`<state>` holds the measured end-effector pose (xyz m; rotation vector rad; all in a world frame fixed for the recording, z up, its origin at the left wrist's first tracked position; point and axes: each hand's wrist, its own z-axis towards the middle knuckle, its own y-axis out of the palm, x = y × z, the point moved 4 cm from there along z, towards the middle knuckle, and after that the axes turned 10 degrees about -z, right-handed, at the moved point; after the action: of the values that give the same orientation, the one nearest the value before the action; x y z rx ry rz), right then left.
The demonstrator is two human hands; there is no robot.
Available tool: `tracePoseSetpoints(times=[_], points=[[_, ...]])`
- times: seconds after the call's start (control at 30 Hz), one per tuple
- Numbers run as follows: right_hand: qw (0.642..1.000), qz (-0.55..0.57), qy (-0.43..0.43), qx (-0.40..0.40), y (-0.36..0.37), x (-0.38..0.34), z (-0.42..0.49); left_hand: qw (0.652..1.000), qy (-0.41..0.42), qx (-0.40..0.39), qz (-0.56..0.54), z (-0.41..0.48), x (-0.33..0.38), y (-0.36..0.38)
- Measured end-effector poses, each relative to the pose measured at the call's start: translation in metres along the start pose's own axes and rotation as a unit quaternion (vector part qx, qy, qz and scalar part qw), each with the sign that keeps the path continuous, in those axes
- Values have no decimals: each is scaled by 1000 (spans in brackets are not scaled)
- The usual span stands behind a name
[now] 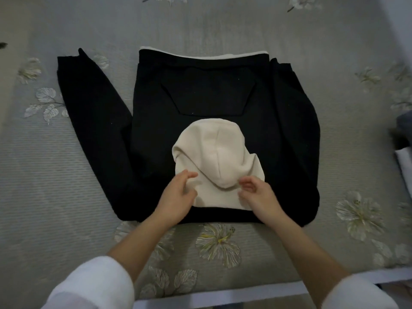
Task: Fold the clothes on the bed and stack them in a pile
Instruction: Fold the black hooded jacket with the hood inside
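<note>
Right edge: a dark cloth (405, 127) and a white cloth (405, 167), both cut off and too blurred to name. The cream hood (214, 152) hides the neckline of the black hoodie (156, 130). A dark scrap (3, 45) at the left edge is clipped too.

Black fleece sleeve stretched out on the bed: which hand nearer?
Left. The left hand is at the cream hood, toward the black sleeve; right hand is across the hood.

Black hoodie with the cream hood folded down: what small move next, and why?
Probably bring the outstretched sleeve across the body: it lies splayed on the bed, the cream hood lies flat, and the left hand and right hand seem to grip nothing.
</note>
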<state>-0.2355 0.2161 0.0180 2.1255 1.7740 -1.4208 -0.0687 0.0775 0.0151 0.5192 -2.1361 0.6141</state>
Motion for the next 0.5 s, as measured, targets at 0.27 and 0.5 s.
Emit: tracePoseSetpoints(times=[0.27, 0.5], points=[[920, -286, -223, 147, 3, -36, 65, 933, 166, -10, 320, 57, 0, 22], [841, -452, -286, 85, -2, -27, 120, 941, 88, 72, 319, 120, 0, 39]])
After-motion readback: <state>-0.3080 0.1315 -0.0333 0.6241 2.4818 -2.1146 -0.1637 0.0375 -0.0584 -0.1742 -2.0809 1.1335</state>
